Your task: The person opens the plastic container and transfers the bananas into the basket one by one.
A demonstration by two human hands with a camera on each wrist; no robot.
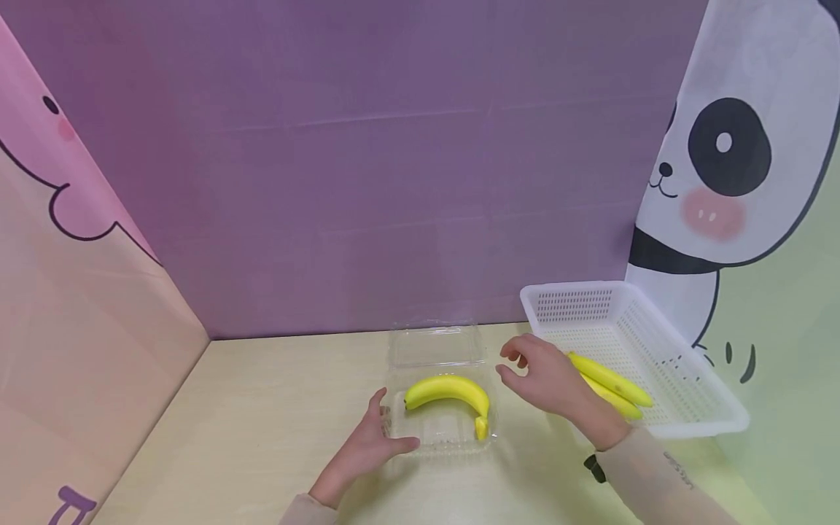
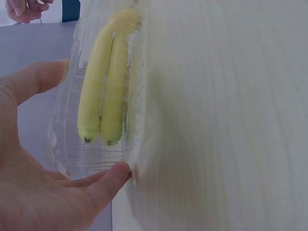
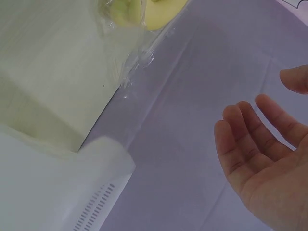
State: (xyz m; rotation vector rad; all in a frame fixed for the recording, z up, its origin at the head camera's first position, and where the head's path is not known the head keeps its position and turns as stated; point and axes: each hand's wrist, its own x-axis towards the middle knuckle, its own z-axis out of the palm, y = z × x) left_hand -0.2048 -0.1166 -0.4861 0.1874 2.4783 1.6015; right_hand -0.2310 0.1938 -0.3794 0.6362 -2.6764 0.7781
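**Banana pair sat in the open clear box, one hand steadying, the other free**

The banana pair (image 1: pixel 450 392) lay in the tray half of a clear plastic clamshell box (image 1: pixel 438 435) near the front middle of the worktop (image 1: pixel 262 408), its hinged lid (image 1: pixel 434 345) standing open towards the purple backdrop. The left hand (image 1: pixel 374 443) rested against the box's near-left edge with straight fingers and the thumb touching the rim; its grip was relaxed and flat, pressing rather than clasping. The left wrist view showed the same: the thumb (image 2: pixel 108 185) at the box's corner and two bananas joined at the stem behind the clear wall. The right hand (image 1: pixel 542 378) hovered just right of the box, fingers loosely spread and holding nothing, which the right wrist view confirmed with an empty palm (image 3: pixel 269 178).

Behind that hand stood a white perforated basket (image 1: pixel 682 364), touching nothing else, with more bananas (image 1: pixel 613 385) lying in it.

Judged from this layout, the step in hand was the one just after fruit went into the box. The next move would likely call for the free hand to reach the lid and fold it down while the left kept the light tray from sliding.
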